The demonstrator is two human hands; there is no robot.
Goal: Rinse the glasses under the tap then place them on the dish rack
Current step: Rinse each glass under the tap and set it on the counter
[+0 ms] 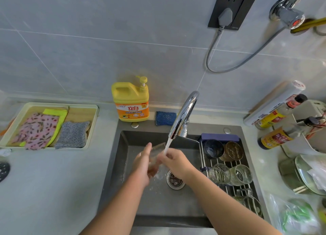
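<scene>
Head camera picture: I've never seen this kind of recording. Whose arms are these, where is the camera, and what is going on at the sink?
There is no machine here: a person wears one wide-angle camera on the head, looking down at their own bare arms. The left hand and right hand together hold a clear glass under water running from the tap, over a dark sink. A wire dish rack across the sink's right side carries several glasses. On the counter behind stand a yellow detergent bottle and a blue scouring pad; a tray of cloths lies to the left.
</scene>
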